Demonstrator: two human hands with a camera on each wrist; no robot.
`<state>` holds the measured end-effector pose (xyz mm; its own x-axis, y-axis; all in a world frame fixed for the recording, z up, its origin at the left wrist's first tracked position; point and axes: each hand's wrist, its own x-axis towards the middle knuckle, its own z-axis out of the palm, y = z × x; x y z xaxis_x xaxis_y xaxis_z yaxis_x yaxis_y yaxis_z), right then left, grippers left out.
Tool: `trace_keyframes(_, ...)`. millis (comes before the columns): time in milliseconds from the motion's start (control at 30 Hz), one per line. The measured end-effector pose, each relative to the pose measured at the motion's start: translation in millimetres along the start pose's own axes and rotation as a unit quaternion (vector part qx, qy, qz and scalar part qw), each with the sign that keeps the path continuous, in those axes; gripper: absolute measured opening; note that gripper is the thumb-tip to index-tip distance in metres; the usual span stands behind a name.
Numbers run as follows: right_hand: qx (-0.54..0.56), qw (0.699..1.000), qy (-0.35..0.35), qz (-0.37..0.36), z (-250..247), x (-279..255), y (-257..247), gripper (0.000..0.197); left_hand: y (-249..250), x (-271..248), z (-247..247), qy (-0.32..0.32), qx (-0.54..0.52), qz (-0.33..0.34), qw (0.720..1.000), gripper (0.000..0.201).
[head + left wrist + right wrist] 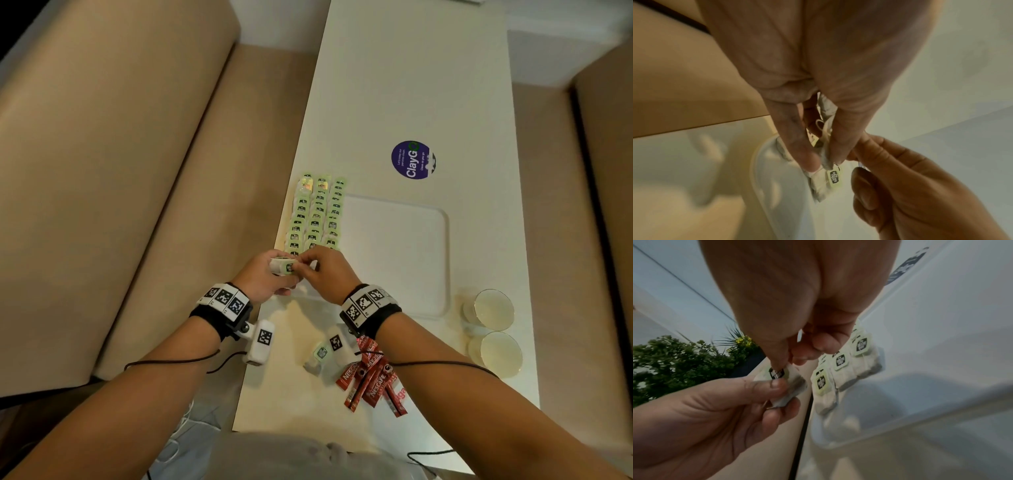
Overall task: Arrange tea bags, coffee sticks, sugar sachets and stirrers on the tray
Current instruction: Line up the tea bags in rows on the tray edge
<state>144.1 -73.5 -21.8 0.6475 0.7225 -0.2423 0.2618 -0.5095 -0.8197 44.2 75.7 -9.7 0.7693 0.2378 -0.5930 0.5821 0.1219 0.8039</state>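
Three rows of tea bags with green tags lie along the left side of the white tray; in the right wrist view these rows lie just past my fingers. My left hand holds a small stack of tea bags over the tray's near left corner, fingers curled round the stack. My right hand pinches the green tag of the top bag in that stack. Red coffee sticks lie in a loose pile on the table under my right wrist.
One loose tea bag lies on the table beside the coffee sticks. Two glasses stand right of the tray's near corner. A round purple sticker is beyond the tray. A beige bench runs along the table's left edge.
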Motion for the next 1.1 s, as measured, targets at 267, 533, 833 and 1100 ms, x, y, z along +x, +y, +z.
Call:
trace_keyframes(267, 0.027, 0.999, -0.006, 0.046, -6, -3, 14, 0.023, -3, 5, 2, 0.024, -0.024, -0.008, 0.999, 0.032)
trace_keyframes(533, -0.015, 0.995, -0.001, 0.103, -14, -6, 25, 0.025, -6, 9, 2, 0.051, -0.045, -0.029, 0.997, 0.021)
trace_keyframes(833, -0.09, 0.973, -0.041, 0.21, 10, 7, 36, 0.041, -13, 8, -7, 0.072, -0.085, -0.075, 0.991, 0.021)
trace_keyframes(1100, -0.12, 0.958, -0.009, 0.259, 11, 17, 27, 0.032, -16, 5, -2, 0.017, -0.064, -0.038, 0.997, 0.03)
